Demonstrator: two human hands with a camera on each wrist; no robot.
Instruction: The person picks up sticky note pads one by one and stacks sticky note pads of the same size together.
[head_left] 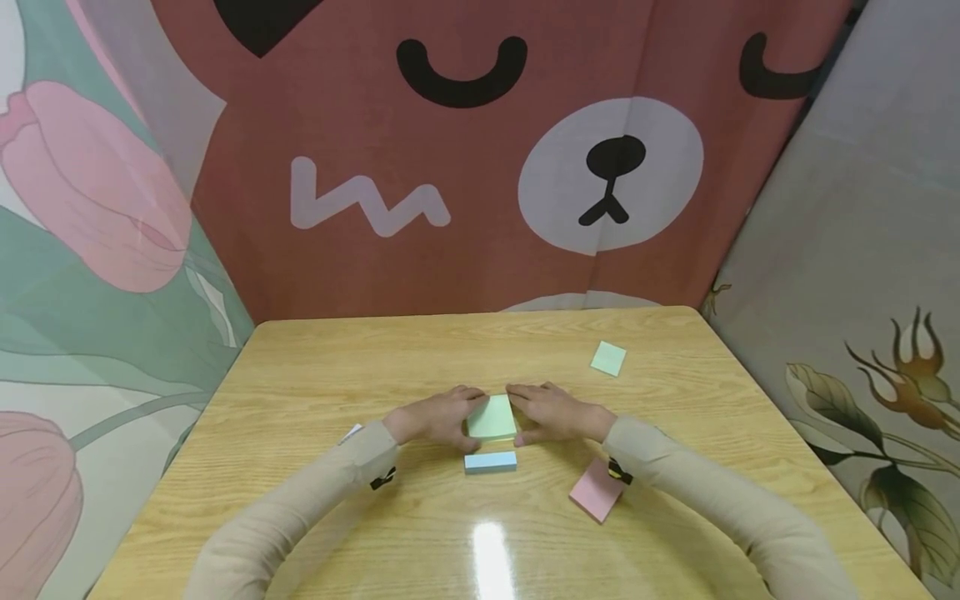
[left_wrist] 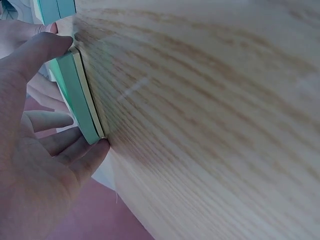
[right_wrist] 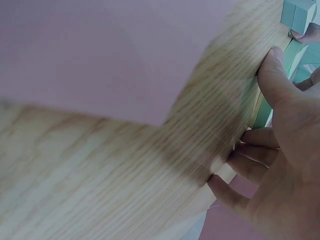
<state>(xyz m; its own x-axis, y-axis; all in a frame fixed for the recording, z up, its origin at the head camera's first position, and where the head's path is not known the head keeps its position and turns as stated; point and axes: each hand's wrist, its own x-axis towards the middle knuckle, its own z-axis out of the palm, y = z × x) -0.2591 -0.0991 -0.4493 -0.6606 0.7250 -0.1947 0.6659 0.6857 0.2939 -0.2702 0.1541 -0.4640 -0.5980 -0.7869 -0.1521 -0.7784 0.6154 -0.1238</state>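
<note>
A pale green sticky note pad (head_left: 492, 418) lies flat in the middle of the table, on top of a thin pale yellow layer (left_wrist: 91, 95). From its left side my left hand (head_left: 442, 417) grips it, the thumb at the near corner and the fingers at the far one. My right hand (head_left: 555, 414) holds the right side the same way, with the thumb near and several fingertips down on the table. Just in front of the green pad sits a light blue sticky note block (head_left: 491, 463), which neither hand touches.
A pink sticky note pad (head_left: 595, 492) lies beside the right wrist, partly under the sleeve. Farther back at the right is a small green note (head_left: 608, 358). A white item (head_left: 351, 432) peeks out behind the left sleeve. Printed curtains (head_left: 360, 275) stand behind the wooden table (head_left: 315, 358).
</note>
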